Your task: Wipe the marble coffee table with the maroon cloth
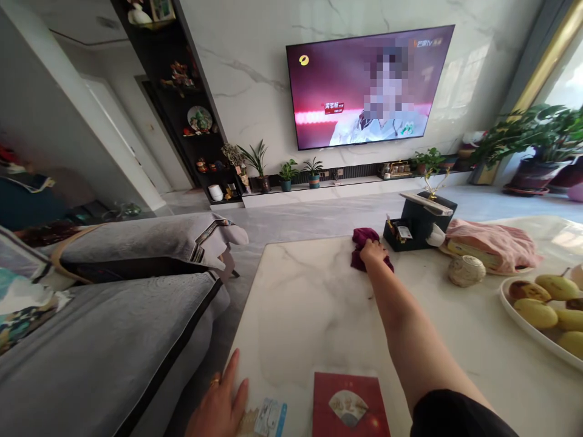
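maroon cloth (pixel 364 246), white veined marble table (pixel 314 303), red booklet (pixel 350 405)

I see a dark maroon cloth (pixel 364 249) just right of the frame's centre, lying bunched and crumpled on the white marble table (pixel 314 303) near its far edge. My right hand (pixel 374 250) presses down on top of it, covering its middle, so the folds stick out on the upper left and lower sides (the part under the palm is hidden). It sits just left of a black organiser box (pixel 416 224).
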`<state>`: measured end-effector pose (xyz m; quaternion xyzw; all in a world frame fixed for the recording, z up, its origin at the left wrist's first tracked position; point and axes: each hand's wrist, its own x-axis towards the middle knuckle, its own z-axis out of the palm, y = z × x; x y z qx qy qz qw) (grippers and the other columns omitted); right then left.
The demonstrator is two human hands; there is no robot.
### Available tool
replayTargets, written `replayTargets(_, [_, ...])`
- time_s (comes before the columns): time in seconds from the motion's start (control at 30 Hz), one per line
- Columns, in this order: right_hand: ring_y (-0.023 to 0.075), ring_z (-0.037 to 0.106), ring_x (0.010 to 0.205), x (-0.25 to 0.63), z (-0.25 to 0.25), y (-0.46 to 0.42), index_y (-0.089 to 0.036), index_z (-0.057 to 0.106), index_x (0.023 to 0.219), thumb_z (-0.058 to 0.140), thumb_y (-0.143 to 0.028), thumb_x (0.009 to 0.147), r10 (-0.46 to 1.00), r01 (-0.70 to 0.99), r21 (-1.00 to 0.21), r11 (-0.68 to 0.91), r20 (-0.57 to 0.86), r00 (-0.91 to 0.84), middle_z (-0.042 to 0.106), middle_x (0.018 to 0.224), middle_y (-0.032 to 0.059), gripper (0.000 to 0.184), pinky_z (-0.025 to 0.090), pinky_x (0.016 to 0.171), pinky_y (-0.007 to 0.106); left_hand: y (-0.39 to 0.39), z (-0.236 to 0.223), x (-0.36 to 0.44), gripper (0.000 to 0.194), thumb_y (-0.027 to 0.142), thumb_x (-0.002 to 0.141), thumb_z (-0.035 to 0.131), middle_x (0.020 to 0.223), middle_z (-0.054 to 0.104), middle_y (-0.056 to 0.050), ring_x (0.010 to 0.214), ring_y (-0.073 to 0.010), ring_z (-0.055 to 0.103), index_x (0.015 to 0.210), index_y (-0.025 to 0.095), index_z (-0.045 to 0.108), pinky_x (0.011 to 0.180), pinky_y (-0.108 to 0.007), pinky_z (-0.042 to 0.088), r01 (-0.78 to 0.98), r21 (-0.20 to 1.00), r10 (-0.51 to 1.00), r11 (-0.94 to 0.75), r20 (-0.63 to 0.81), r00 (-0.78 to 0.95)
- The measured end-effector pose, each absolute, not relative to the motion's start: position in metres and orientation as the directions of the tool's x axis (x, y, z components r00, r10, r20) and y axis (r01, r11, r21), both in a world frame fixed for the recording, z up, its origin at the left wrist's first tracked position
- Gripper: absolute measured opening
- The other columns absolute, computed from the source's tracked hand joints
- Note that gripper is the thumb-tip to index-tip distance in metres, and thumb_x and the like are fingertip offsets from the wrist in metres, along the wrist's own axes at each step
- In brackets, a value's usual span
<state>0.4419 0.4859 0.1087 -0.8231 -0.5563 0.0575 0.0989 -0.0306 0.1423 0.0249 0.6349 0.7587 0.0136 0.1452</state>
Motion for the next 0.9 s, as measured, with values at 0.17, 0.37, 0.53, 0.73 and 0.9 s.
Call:
replayTargets(0.17, [0.0368,0.055,0.156,0.478,0.101,0.453,-0.016,0.063,0.162,0.033,-0.018,0.114,0.911,0.889,-0.231,-0.396,0.019,0.411,0.061,0.165,0.0269,0.057,0.049,0.125,0.054,0.146,0.021,-0.034,0.085,0.054,0.114,0.014,0.181,0.055,-0.022,0.167,-0.0423,0.054,0.187,0.011,0.023,0.133,-0.058,0.051,0.951,0.239,0.977,0.198,-0.129,-0.170])
replayTargets(0.37, [0.0372,0.059,0.151,0.511,0.093,0.372,-0.017,0.067,0.157,0.036,-0.017,0.113,0.917,0.904,-0.191,-0.382,0.047,0.397,0.063,0.162,0.0274,0.054,0.054,0.119,0.053,0.152,0.027,-0.032,0.092,0.057,0.110,0.011,0.178,0.058,-0.024,0.167,-0.0417,0.055,0.185,0.007,0.026,0.135,-0.057,0.049,0.950,0.272,0.984,0.152,-0.129,-0.120])
replayTargets(0.53, [0.0426,0.064,0.145,0.543,0.088,0.342,-0.017,0.070,0.157,0.043,-0.023,0.113,0.882,0.876,-0.170,-0.452,0.058,0.467,0.058,0.165,0.0316,0.051,0.059,0.110,0.057,0.155,0.019,-0.034,0.094,0.058,0.109,0.009,0.174,0.061,-0.027,0.164,-0.0441,0.058,0.183,0.004,0.028,0.133,-0.061,0.050,0.942,0.301,0.988,0.147,-0.086,-0.126])
replayTargets(0.73, [0.0449,0.061,0.152,0.575,0.095,0.390,-0.008,0.046,0.177,0.036,-0.022,0.113,0.795,0.781,-0.206,-0.590,0.023,0.606,0.043,0.176,0.0415,0.067,0.059,0.108,0.059,0.155,0.022,-0.035,0.096,0.059,0.108,0.008,0.174,0.060,-0.027,0.159,-0.0437,0.063,0.182,0.002,0.031,0.135,-0.061,0.048,0.952,0.273,0.989,0.141,-0.087,-0.122])
replayTargets(0.9, [0.0431,0.063,0.151,0.593,0.108,0.418,-0.012,0.048,0.177,0.037,-0.027,0.116,0.778,0.744,-0.235,-0.626,-0.112,0.619,0.050,0.170,0.0389,0.064,0.056,0.108,0.052,0.154,0.018,-0.037,0.096,0.062,0.109,0.006,0.180,0.056,-0.022,0.165,-0.0441,0.056,0.184,0.006,0.029,0.138,-0.058,0.044,0.955,0.250,0.986,0.159,-0.093,-0.140])
